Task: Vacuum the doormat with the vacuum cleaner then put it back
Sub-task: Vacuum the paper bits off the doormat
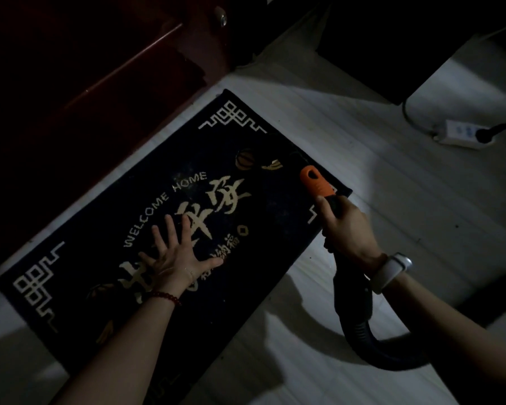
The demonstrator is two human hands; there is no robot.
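A dark doormat [105,267] with gold "WELCOME HOME" lettering and corner patterns lies diagonally on the pale floor. My left hand [176,255] is pressed flat on its middle, fingers spread, holding nothing. My right hand [345,229] grips the black vacuum handle [317,182] just below its orange part, over the mat's right edge. The nozzle end reaches up over the mat's upper right area and is hard to see in the dark. The ribbed black hose [371,343] curves down and right from under my right wrist.
A dark red wooden door [85,68] fills the upper left, close to the mat's long edge. A white power strip [462,134] with a plugged black cable lies on the floor at right. Dark furniture [392,48] stands at the top right.
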